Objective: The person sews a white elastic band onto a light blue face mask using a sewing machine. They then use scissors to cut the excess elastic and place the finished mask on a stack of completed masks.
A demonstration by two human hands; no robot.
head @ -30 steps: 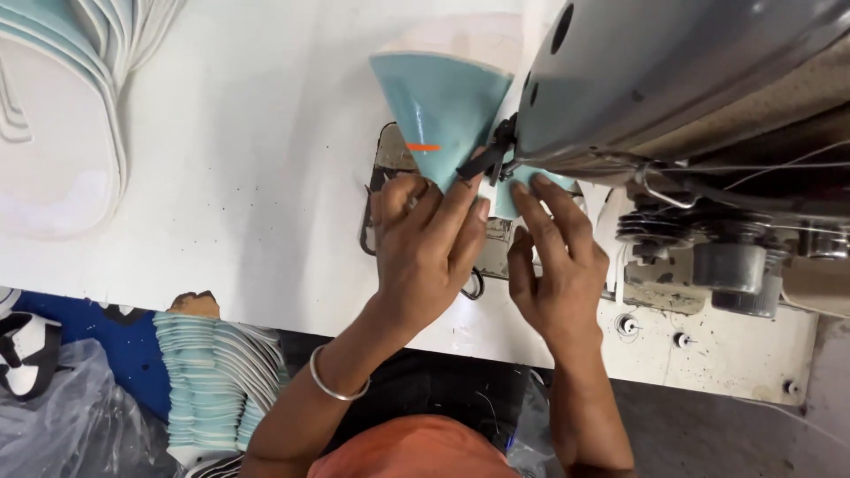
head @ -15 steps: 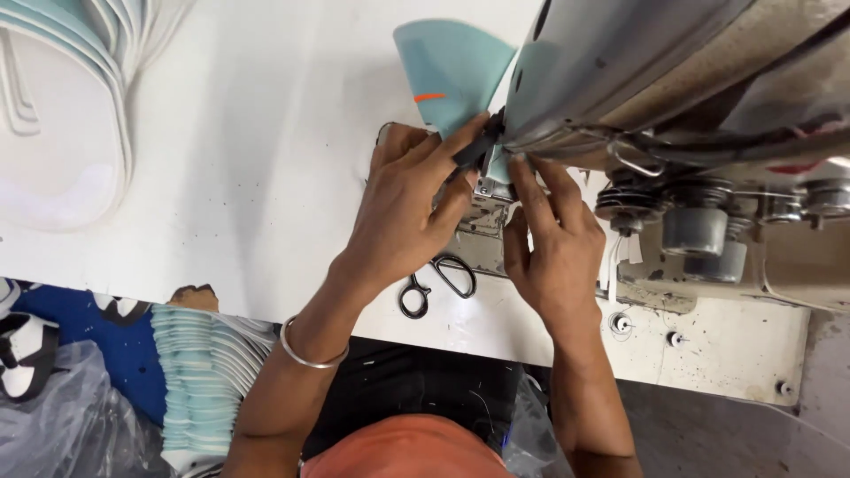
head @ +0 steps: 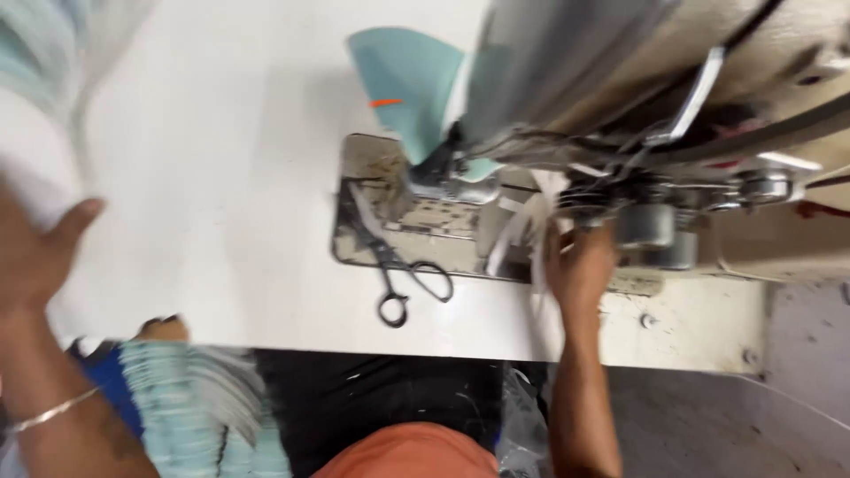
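Left hand point(head: 35, 252) far out at the edge of the white surface point(head: 221, 177), fingers spread wide, holding nothing, beside a blurred pale stack. Black-handled scissors point(head: 403, 279) lie flat between the two hands, within easy reach. Pale blue curved fabric piece point(head: 412, 88) sits pinned under the grey sewing machine head point(head: 567, 80), above the right fingers. Right hand point(head: 580, 265) reaches up beneath the machine among white strips; grip cannot be told.

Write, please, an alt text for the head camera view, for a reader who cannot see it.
The right hand reaches under the grey industrial sewing machine, where a light blue curved fabric piece sits. The left hand is far left over the white table; black-handled scissors lie between.
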